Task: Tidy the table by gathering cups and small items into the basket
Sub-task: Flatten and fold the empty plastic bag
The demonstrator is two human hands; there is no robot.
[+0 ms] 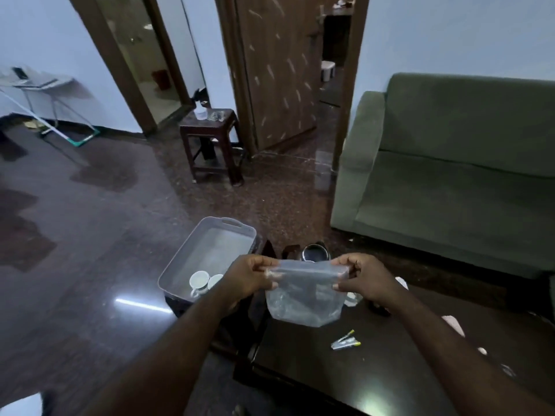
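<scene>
A clear plastic bag (303, 298) hangs over the dark table (375, 373), held up by its top edge. My left hand (250, 277) pinches the left corner and my right hand (365, 282) pinches the right corner. To the left stands a grey basket (180, 262) with two white cups (199, 282) lying in its near end. A steel cup (313, 253) stands just beyond the bag. Small silver and yellow packets (345, 342) lie on the table below the bag.
A green sofa (456, 172) fills the right side. A brown stool (210, 142) stands by the wooden door further back. Pale scraps (453, 324) lie on the table's right part. The dark floor spreads out to the left.
</scene>
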